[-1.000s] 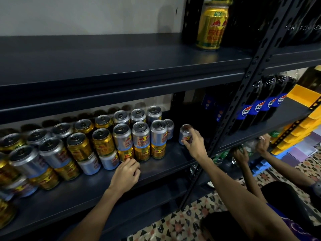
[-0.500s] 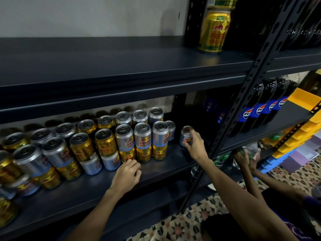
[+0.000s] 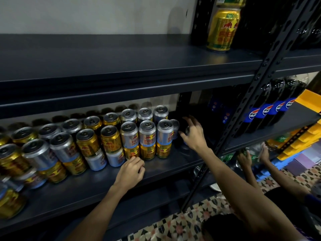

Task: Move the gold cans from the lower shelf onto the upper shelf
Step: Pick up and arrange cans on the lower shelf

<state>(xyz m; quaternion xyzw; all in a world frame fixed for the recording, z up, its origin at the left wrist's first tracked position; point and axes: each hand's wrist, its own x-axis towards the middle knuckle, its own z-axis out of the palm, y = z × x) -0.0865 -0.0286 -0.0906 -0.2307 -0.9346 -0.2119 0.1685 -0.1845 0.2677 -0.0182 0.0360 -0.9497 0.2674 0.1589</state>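
Note:
Gold and silver cans stand stacked two high on the lower shelf (image 3: 166, 167). Gold ones include a top-row can (image 3: 110, 139) and a bottom-row can (image 3: 147, 151). My left hand (image 3: 131, 172) rests on the shelf with fingers curled, right in front of a bottom gold can (image 3: 132, 153), holding nothing. My right hand (image 3: 192, 134) reaches to the right end of the rows, fingers spread over a small silver can (image 3: 188, 129) that is mostly hidden. On the upper shelf (image 3: 139, 61) a gold can (image 3: 223, 30) stands at the right with another stacked on it (image 3: 231, 0).
A perforated black upright (image 3: 260, 73) crosses in front of my right arm. Pepsi bottles (image 3: 265, 110) and yellow bins (image 3: 307, 101) fill the neighbouring shelf. Another person's hands (image 3: 245, 159) work low at the right. Most of the upper shelf is bare.
My right hand has loosened from its grip on the small silver can and its fingers are now spread. The left hand has stayed put. The view has shifted slightly.

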